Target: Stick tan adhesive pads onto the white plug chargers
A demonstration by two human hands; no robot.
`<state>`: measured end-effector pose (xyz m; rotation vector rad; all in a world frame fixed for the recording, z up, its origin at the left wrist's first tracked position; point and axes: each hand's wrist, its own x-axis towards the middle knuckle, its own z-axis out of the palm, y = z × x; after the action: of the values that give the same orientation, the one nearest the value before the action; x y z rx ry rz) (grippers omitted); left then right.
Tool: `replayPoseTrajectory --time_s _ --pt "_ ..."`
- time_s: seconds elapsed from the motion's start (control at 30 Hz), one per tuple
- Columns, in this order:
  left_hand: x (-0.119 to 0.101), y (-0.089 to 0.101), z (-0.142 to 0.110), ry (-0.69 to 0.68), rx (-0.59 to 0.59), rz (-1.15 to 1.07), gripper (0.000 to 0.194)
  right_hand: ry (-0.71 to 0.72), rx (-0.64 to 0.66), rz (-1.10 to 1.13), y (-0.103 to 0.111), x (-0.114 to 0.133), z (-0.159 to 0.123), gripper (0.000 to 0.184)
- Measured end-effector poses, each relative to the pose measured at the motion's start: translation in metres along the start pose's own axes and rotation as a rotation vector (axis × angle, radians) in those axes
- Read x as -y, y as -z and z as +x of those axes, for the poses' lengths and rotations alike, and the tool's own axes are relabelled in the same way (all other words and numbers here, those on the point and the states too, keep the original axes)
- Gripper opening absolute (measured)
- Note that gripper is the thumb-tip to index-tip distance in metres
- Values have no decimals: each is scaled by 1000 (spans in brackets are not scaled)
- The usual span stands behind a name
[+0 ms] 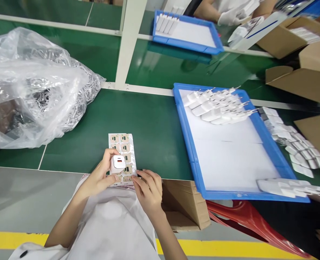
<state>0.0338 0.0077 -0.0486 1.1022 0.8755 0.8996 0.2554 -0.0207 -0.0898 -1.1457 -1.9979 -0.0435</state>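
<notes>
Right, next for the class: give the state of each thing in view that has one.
Left hand: closed around the white charger
White charger: ports facing up, nothing plugged in
Right hand: touching the sticker sheet
Sticker sheet: stickers on it
Near blue tray: partly filled
Far blue tray: partly filled
Plastic bag: crumpled, bulging
</notes>
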Motion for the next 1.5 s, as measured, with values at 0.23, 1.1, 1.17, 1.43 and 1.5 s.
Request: replayPoseTrajectory --time_s 0.23,1.1,1.17,1.43,1.5 --pt "-10 -1 4 23 -3 111 46 21 -2 106 5 6 1 22" --pt "-38 -23 20 -389 -223 53 41 -789 -71 1139 23 5 107 33" --pt "-40 -32 19 -442 -269 79 42 -785 -82 1140 26 16 107 35" --pt "-51 -46 23 -772 -425 324 31 -644 -256 938 40 47 108 19" --pt "-53 -49 22 -853 -526 439 36 -604 -304 887 38 54 109 17"
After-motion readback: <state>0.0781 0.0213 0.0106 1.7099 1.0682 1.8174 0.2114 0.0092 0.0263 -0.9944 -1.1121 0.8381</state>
